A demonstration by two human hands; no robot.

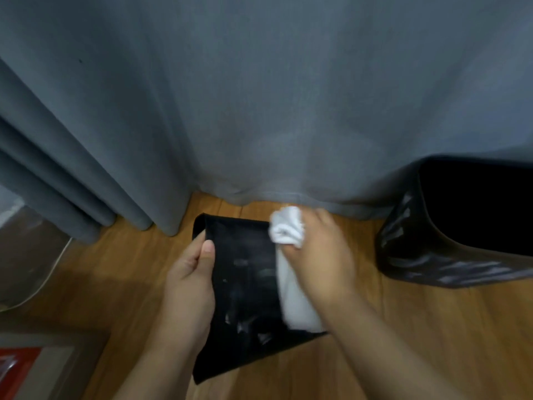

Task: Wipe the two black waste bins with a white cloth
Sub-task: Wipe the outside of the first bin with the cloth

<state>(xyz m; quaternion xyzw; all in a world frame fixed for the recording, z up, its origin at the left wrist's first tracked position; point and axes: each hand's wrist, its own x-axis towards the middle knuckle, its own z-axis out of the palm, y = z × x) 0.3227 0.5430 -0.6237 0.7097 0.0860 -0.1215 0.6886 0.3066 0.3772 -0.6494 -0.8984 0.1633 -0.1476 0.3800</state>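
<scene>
1. Where the right edge of the frame cuts it off, the second bin (450,226), lined with a glossy black bag, shows only its left part, standing on the wooden floor (403,327) against the grey curtain (259,96).
2. Blur smears the right hand (323,255), so its fingertips are hard to make out.
3. Low in the centre, the first bin (245,284) lies tipped over, its lower end hidden behind the left forearm.
4. The left hand (190,278) grasps the bin's left edge, thumb on top, fingers curled underneath.
5. The right hand clutches a bunched white cloth (288,249) pressed against the bin's right side.
6. At lower left, a red item (17,368) is unclear.
</scene>
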